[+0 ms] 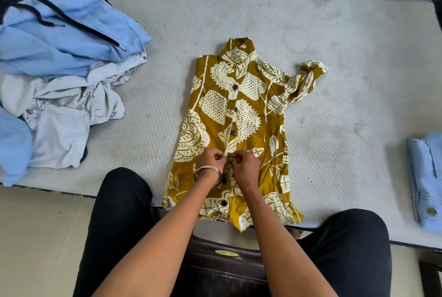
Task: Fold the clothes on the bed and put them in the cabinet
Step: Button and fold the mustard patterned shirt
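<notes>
I see the mustard floral shirt (235, 129) spread flat, front up, on the bed (334, 57), collar away from me and hem at the near edge. My left hand (210, 161) and right hand (245, 165) meet at the button placket, low on the shirt, each with fingers curled and pinching the fabric there. Bangles (207, 173) circle my left wrist. A heap of blue and white clothes (59, 76) lies at the left; a folded blue garment (425, 182) sits well apart at the right edge.
</notes>
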`<state>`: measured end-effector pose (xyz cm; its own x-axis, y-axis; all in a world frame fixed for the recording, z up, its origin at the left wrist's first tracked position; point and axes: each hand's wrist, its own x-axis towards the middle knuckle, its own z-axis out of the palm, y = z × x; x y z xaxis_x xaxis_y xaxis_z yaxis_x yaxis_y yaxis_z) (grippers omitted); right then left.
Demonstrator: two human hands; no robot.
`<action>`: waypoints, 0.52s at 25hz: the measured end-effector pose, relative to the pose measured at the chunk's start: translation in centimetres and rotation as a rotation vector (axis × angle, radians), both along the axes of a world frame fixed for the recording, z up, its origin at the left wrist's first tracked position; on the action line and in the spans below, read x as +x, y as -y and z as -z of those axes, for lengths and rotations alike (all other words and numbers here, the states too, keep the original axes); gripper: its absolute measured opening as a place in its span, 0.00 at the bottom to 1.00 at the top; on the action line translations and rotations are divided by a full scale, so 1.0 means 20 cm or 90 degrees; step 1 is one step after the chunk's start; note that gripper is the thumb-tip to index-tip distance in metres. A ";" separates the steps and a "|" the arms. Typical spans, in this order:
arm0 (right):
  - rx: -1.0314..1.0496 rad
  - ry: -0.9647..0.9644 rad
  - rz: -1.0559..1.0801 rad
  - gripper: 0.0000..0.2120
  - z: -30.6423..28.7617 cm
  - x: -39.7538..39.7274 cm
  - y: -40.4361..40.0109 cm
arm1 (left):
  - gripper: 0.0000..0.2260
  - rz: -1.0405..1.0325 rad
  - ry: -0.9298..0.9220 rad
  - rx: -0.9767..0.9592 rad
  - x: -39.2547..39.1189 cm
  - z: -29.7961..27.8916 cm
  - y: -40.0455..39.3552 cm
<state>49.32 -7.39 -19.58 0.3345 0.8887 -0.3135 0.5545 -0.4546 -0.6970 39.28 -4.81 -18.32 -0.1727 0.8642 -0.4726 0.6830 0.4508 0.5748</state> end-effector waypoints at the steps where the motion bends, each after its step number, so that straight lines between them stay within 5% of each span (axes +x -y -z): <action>1: -0.018 -0.035 0.034 0.08 -0.01 0.00 0.00 | 0.07 -0.005 0.023 0.002 0.00 -0.01 0.01; 9: -0.047 -0.271 0.217 0.07 -0.08 0.02 0.00 | 0.08 -0.015 0.091 0.066 0.02 -0.08 0.06; 13: -0.075 -0.295 0.216 0.07 -0.07 0.05 0.00 | 0.04 -0.036 0.145 0.063 0.01 -0.08 0.06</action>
